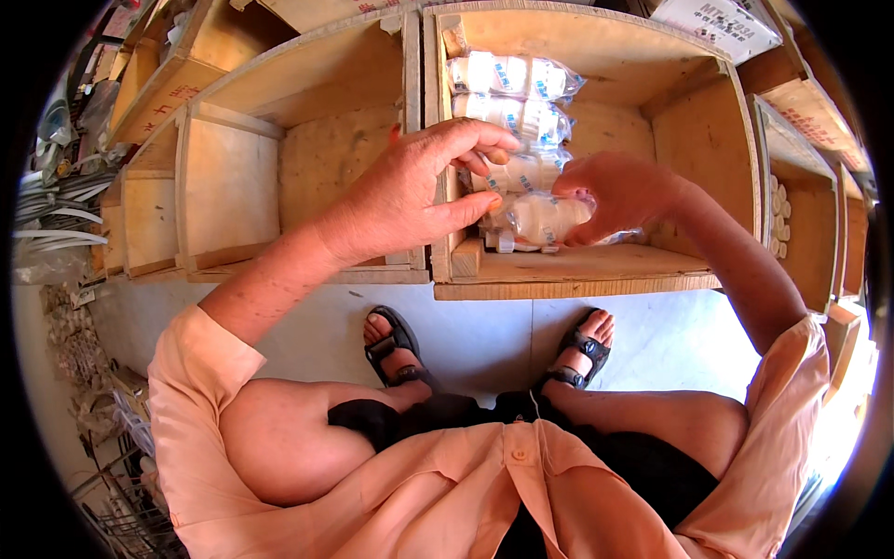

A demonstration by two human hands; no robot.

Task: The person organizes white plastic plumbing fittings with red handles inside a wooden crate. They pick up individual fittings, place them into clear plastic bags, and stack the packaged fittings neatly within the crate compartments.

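Observation:
Several white cylindrical pieces in clear plastic bags with blue print (512, 74) lie crosswise in a row along the left side of a wooden crate (577, 284). My left hand (433, 182) reaches over the crate's left wall, thumb and fingers apart, above the left ends of the two nearer bags. From the right, my right hand (619, 196) hangs curved over the nearest bag (538, 219), its thumb and fingers spread to either side. Whether they press on it is hard to tell. That bag's right end shows below the hand.
Another wooden crate (326, 177) adjoins on the left. To the right, a narrower box (810, 214) holds stacked pale cylinders (779, 219). Behind lies a white printed carton (717, 28). Pale tubing (60, 219) fills the far left. My sandalled feet stand on the tiled floor (475, 335).

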